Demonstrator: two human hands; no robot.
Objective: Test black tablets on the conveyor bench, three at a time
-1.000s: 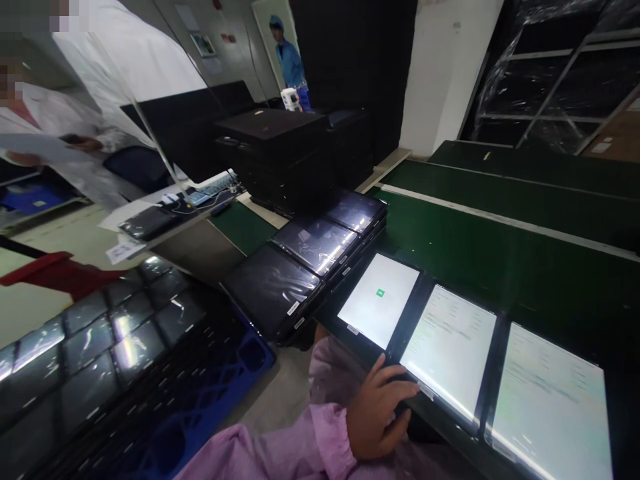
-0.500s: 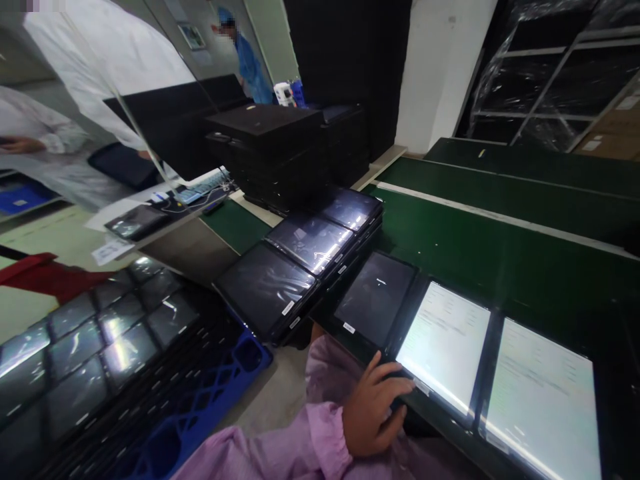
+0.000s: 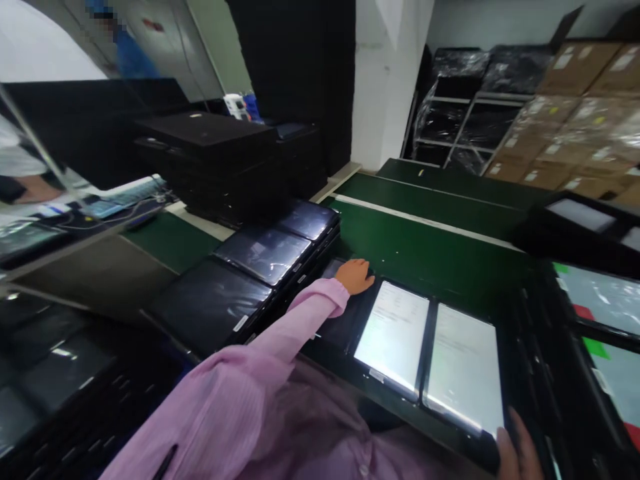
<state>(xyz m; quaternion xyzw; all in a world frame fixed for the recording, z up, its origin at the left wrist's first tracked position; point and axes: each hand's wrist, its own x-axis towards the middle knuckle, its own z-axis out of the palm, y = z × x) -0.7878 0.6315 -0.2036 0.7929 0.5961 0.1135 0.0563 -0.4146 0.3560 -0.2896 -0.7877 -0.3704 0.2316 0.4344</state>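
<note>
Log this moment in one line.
left hand: at far edge of dark-screened black tablet | right hand: at near right corner of right white-lit black tablet | middle black tablet: white-lit | surface: green tabletop

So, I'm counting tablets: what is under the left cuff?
A dark-screened tablet, showing in part on both sides of the cuff. Cuff and left hand hide the rest; whether they touch it is unclear.

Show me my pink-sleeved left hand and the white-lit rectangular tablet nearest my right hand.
Pink-sleeved left hand [image 3: 353,276], head view: back of hand.
White-lit rectangular tablet [image 3: 465,365], head view: screen middle.
</note>
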